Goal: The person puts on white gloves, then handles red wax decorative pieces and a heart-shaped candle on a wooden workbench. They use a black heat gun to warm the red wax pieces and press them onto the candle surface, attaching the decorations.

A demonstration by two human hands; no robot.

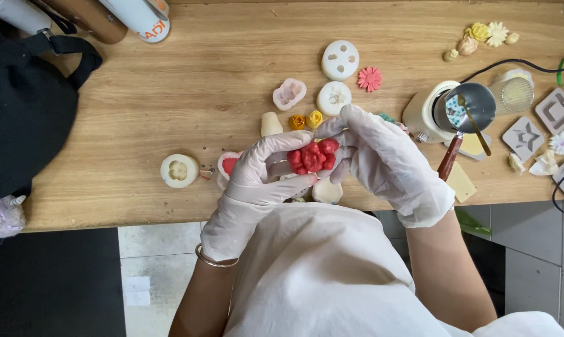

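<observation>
Left hand (257, 178): gloved, fingers clamped on the red bear-shaped wax figure (313, 156).
Right hand (382, 159): gloved, fingers pinching the same figure.
Counter (188, 93): wooden, strewn with silicone moulds.

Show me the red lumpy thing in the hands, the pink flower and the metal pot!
red lumpy piece (313, 157), head view, on its bumpy middle between the gloved fingers.
pink flower (369, 78), head view, on its centre.
metal pot (475, 103), head view, on its inner wall.
</observation>
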